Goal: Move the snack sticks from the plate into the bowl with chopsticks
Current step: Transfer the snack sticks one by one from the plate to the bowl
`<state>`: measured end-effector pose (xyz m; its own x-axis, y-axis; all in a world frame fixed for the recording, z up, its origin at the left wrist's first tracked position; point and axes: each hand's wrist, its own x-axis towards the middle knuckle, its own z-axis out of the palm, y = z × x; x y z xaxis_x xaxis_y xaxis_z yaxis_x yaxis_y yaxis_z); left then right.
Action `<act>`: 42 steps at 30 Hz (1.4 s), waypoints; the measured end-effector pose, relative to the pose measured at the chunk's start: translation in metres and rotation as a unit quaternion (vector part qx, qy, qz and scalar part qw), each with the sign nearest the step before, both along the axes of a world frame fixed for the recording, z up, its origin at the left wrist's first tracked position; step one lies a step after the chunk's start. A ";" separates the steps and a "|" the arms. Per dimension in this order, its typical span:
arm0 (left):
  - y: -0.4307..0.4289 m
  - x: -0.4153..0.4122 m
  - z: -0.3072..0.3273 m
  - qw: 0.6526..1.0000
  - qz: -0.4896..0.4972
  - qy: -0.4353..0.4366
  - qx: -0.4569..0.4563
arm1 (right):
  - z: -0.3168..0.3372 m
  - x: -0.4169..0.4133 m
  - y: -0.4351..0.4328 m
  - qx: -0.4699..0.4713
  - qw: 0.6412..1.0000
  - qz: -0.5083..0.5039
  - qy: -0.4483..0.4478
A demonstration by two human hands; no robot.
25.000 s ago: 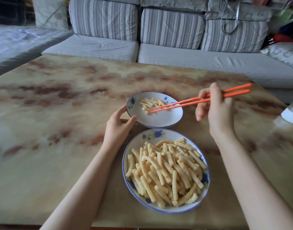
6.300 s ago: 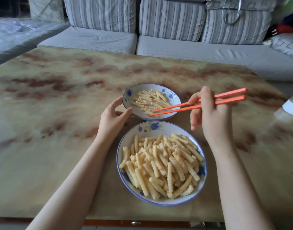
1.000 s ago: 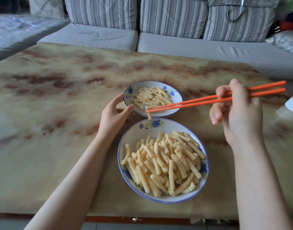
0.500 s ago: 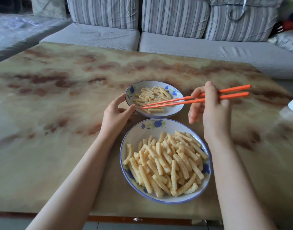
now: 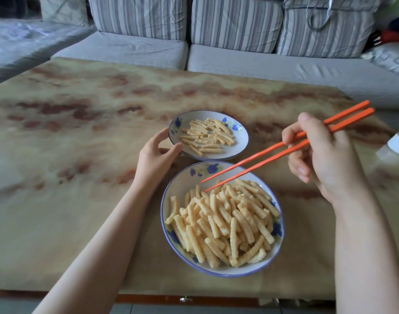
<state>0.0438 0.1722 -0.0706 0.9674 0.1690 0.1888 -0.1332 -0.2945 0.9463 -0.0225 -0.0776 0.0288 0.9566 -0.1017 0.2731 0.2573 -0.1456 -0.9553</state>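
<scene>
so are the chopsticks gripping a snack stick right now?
No, the chopsticks have their tips apart and empty above the plate.

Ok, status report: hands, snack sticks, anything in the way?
Left hand grips bowl rim. Right hand holds chopsticks, tips apart, empty, over plate of snack sticks. Nothing blocking.

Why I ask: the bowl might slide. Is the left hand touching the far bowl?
Touching. In the head view the left hand has thumb and forefinger against the rim of the bowl, no gap visible.
</scene>
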 end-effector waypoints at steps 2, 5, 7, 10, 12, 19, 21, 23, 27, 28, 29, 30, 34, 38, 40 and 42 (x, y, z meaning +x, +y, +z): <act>0.000 0.000 0.000 1.000 0.000 0.000 0.003 | 0.000 0.000 0.004 -0.016 1.000 0.013 0.011; 0.001 0.001 -0.001 1.000 0.000 0.011 -0.011 | 0.000 0.001 0.011 -0.027 0.999 0.038 0.020; 0.001 0.002 -0.003 1.000 -0.001 0.015 -0.018 | 0.000 0.002 0.014 -0.025 0.998 0.058 0.020; 0.001 0.001 -0.002 1.000 -0.003 0.017 -0.021 | 0.002 0.001 0.014 -0.021 0.998 0.057 0.016; 0.001 0.000 -0.002 1.000 -0.002 0.016 -0.022 | 0.003 0.000 0.011 -0.008 0.999 0.034 0.009; 0.000 0.000 0.000 1.000 0.000 0.010 -0.026 | 0.010 -0.008 0.003 0.050 0.999 0.008 -0.008; 0.000 0.000 0.000 1.000 -0.001 0.011 -0.026 | 0.010 -0.009 0.005 0.025 0.999 0.021 0.007; 0.001 0.000 0.000 1.000 -0.002 0.013 -0.026 | 0.009 -0.010 0.007 -0.004 0.999 0.034 0.024; 0.001 0.001 -0.001 1.000 -0.003 0.014 -0.026 | 0.007 -0.009 0.012 -0.021 0.999 0.042 0.027; 0.001 0.001 -0.002 1.000 -0.003 0.014 -0.026 | 0.007 -0.008 0.013 -0.019 0.999 0.034 0.021; 0.001 0.001 -0.002 1.000 -0.003 0.015 -0.026 | 0.006 -0.007 0.013 -0.017 0.999 0.025 0.015; 0.001 0.001 -0.002 1.000 -0.003 0.016 -0.026 | 0.006 -0.006 0.013 -0.014 1.000 0.017 0.009; 0.000 0.002 -0.002 1.000 -0.001 0.012 -0.023 | 0.007 -0.005 0.012 0.031 0.999 -0.018 -0.021; 0.001 0.002 -0.002 1.000 0.000 0.009 -0.020 | 0.007 -0.003 0.011 0.092 0.992 -0.066 -0.048; 0.001 0.002 -0.002 1.000 0.000 0.006 -0.018 | 0.004 0.000 0.013 0.106 0.989 -0.089 -0.059; 0.001 0.001 -0.001 1.000 0.000 0.003 -0.012 | -0.001 0.005 0.016 0.110 0.986 -0.111 -0.058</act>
<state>0.0453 0.1727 -0.0721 0.9685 0.1739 0.1780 -0.1268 -0.2709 0.9542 -0.0179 -0.0618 0.0274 0.8674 -0.3740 0.3281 0.3523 -0.0040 -0.9359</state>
